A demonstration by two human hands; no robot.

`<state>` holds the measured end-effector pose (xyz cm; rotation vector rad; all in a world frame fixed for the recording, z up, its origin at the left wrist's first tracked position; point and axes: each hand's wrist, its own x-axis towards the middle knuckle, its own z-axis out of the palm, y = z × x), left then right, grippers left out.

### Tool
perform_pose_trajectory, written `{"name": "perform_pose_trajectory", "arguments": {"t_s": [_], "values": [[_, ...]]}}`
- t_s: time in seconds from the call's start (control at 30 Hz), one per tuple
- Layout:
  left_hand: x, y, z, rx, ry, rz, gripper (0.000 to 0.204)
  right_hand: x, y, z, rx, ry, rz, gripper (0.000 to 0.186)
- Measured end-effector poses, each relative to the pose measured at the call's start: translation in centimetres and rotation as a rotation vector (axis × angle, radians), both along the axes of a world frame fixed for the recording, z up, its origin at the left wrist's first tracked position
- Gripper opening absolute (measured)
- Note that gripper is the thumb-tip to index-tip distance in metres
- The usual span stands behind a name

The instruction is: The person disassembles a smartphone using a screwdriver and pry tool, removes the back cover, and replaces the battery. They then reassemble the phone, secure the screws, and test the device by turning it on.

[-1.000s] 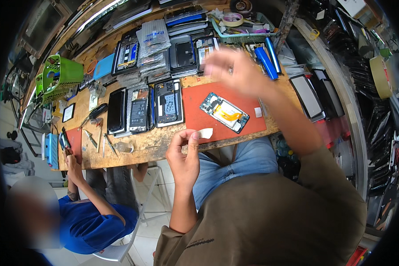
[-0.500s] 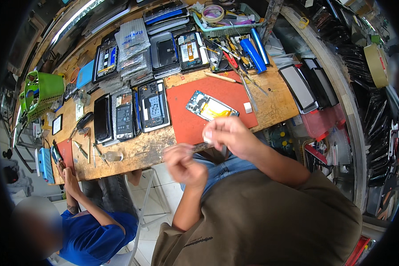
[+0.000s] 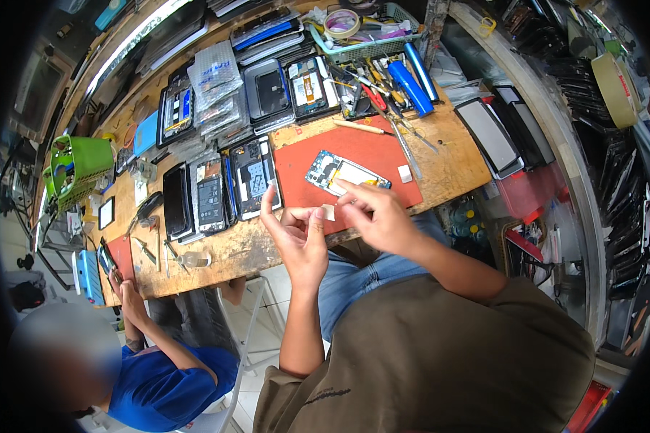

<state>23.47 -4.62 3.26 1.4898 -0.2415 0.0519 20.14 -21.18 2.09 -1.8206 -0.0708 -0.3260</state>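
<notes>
My left hand is raised over the table's front edge, its thumb and a bent finger pinching a small white piece, perhaps paper or tape. One finger of that hand points up. Close beside the piece is my right hand, fingers bent and apart, with nothing visible in them. Its extended index finger reaches over the lower edge of an opened phone, which shows a circuit board, a pale frame and a yellow flex cable. The phone lies on a red mat, with a small white block to its right.
Opened phones and tablets line the table left of the mat. Behind it are tools, blue cylinders and a basket. A wooden-handled tool lies along the mat's far edge. A co-worker in blue sits at the left.
My left hand has risen and turned, one finger now upright, and holds the white piece that was at my right fingers. My right index finger has stretched toward the phone.
</notes>
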Motion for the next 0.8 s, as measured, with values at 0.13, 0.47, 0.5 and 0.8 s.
{"name": "perform_pose_trajectory", "arguments": {"t_s": [0.13,0.47,0.5,0.8], "values": [[3.4,-0.4,-1.1,0.062,-0.012,0.102,0.071,-0.1,-5.6,1.2,-0.433,-0.094,-0.279,0.038],[7.1,-1.6,-4.6,0.559,-0.099,0.216,0.065,1.3,-10.0,0.9,-0.460,0.105,-0.249,0.024],[7.2,-1.5,-4.9,0.565,-0.096,0.222,0.065,2.0,-9.6,1.1,-0.462,0.040,-0.170,0.027],[7.6,-1.2,-5.2,0.576,-0.119,0.229,0.062,6.3,-3.0,0.1,-0.638,-0.143,0.225,0.039]]}}
